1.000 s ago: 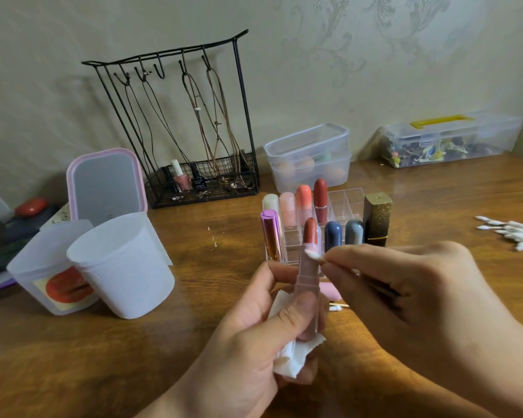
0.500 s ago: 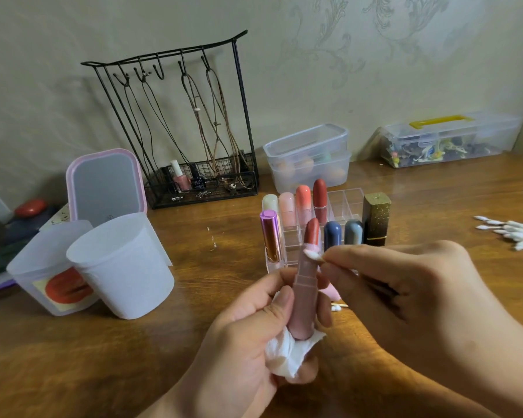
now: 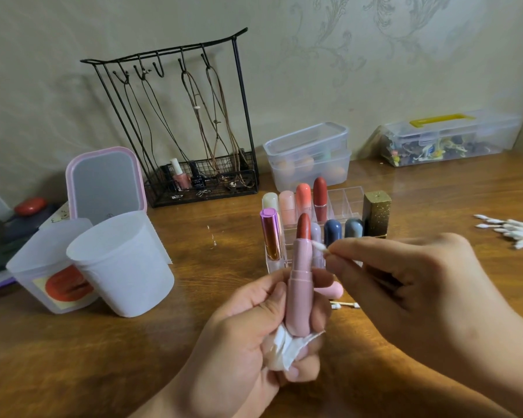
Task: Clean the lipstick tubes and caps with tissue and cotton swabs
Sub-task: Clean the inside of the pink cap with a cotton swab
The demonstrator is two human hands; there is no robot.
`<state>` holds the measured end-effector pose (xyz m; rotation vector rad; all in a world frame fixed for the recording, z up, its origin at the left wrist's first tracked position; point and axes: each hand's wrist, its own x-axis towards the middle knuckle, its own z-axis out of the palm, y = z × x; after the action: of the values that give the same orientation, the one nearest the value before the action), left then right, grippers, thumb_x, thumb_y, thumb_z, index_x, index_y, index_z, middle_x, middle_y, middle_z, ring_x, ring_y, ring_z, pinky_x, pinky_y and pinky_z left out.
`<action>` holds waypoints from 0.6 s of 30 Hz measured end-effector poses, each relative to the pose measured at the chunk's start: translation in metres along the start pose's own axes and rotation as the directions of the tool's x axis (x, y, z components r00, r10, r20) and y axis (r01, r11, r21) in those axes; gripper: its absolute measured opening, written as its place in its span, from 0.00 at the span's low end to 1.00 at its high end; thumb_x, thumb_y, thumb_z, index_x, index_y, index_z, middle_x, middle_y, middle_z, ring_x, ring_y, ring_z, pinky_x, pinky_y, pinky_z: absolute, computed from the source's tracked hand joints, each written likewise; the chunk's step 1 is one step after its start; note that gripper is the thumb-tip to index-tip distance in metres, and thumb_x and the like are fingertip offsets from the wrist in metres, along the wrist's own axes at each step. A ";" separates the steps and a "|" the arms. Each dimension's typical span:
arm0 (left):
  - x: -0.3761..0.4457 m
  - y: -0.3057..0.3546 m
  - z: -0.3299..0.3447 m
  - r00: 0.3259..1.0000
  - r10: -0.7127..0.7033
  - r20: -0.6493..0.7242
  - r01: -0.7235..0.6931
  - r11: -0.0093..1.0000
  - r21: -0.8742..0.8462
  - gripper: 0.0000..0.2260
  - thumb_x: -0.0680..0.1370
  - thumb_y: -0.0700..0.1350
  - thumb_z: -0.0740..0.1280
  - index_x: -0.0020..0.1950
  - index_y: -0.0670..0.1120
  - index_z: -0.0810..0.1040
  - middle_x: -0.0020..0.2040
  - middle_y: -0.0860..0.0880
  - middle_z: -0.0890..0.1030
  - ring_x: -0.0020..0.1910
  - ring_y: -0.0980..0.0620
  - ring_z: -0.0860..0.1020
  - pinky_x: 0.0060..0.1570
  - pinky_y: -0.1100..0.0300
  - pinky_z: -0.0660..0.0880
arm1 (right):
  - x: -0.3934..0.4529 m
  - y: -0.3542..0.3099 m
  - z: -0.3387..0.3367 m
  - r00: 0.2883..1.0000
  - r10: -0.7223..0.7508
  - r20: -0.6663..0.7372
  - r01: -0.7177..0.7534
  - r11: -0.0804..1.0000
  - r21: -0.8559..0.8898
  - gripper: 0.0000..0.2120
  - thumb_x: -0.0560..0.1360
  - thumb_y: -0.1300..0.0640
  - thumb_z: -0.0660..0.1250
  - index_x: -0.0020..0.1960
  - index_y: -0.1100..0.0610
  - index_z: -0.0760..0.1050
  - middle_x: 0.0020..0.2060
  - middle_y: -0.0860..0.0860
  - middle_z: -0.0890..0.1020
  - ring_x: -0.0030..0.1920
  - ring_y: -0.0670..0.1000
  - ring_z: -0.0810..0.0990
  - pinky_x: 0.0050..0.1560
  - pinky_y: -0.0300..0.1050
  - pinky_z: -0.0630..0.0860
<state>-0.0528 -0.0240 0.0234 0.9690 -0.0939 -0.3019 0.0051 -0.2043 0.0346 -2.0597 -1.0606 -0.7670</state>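
Left hand: my left hand (image 3: 248,336) is wrapped around a pink lipstick tube (image 3: 298,292), thumb along its left side, holding it upright over the counter (image 3: 194,297).
Lipstick tube: I see it uncapped, the red bullet (image 3: 303,227) sticking out of the top; its base sits against a crumpled white tissue (image 3: 287,348) tucked in the same hand.
Right hand: my right hand (image 3: 405,282) is pinched shut on a cotton swab (image 3: 320,247) between thumb and forefinger.
Swab position: the white tip sits just beside the tube's upper collar, on its right; I cannot tell whether it touches.
Cap: a pink cap (image 3: 332,289) lies on the counter behind the tube, partly hidden by my fingers.
Used swab: one swab (image 3: 344,305) lies flat on the counter between my hands.
Organizer: a clear lipstick organizer (image 3: 341,203) stands just behind the tube, holding several capped lipsticks; a gold glitter lipstick (image 3: 376,214) stands at its right end.
Swab pile: I see a loose heap of fresh swabs (image 3: 511,230) at the far right edge.
Left side: two white plastic cups (image 3: 121,263) lean together, well apart from my hands, with a pink-rimmed mirror (image 3: 106,182) behind them.
Back wall: a black wire rack (image 3: 187,125) hung with cords.
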 end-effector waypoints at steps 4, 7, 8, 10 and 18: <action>-0.001 -0.003 0.000 0.998 0.015 -0.055 -0.017 0.999 -0.037 0.14 0.73 0.42 0.61 0.52 0.40 0.82 0.34 0.40 0.76 0.25 0.51 0.68 0.23 0.63 0.66 | 0.000 0.002 -0.001 0.997 -0.047 0.064 0.044 0.998 0.053 0.08 0.78 0.52 0.66 0.44 0.53 0.82 0.30 0.49 0.81 0.26 0.50 0.77 0.26 0.45 0.73; -0.001 -0.003 0.005 0.991 0.074 -0.108 -0.072 0.997 0.027 0.10 0.71 0.37 0.66 0.47 0.42 0.85 0.34 0.41 0.79 0.25 0.51 0.72 0.22 0.64 0.67 | 0.001 0.001 -0.005 0.997 -0.035 0.070 0.032 0.999 0.037 0.07 0.77 0.52 0.67 0.44 0.51 0.83 0.29 0.47 0.79 0.25 0.48 0.74 0.25 0.44 0.71; -0.001 -0.002 0.006 0.984 0.109 -0.142 -0.103 0.993 0.051 0.10 0.69 0.33 0.70 0.46 0.43 0.85 0.34 0.41 0.80 0.26 0.51 0.75 0.21 0.63 0.69 | 0.001 0.001 -0.007 0.997 -0.034 0.074 0.032 0.999 0.032 0.06 0.76 0.53 0.68 0.43 0.51 0.83 0.28 0.47 0.77 0.25 0.48 0.72 0.24 0.45 0.70; -0.002 0.000 0.010 0.976 0.189 -0.110 -0.172 0.974 0.150 0.08 0.67 0.41 0.77 0.45 0.47 0.86 0.36 0.44 0.83 0.31 0.53 0.80 0.26 0.66 0.74 | 0.000 -0.001 -0.010 0.996 -0.028 0.083 0.026 0.999 0.030 0.06 0.75 0.54 0.68 0.42 0.50 0.83 0.29 0.45 0.75 0.26 0.47 0.69 0.24 0.45 0.69; -0.003 0.002 0.012 0.951 0.255 -0.172 -0.191 0.928 0.319 0.09 0.68 0.45 0.66 0.40 0.58 0.85 0.35 0.51 0.84 0.32 0.57 0.80 0.29 0.66 0.74 | 0.002 -0.004 -0.011 0.997 -0.007 0.080 0.004 0.999 0.047 0.06 0.76 0.53 0.67 0.43 0.49 0.83 0.32 0.39 0.72 0.26 0.40 0.66 0.25 0.43 0.68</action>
<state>-0.0581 -0.0317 0.0324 1.2738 -0.0561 0.0316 0.0006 -0.2107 0.0438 -2.0633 -1.1185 -0.6604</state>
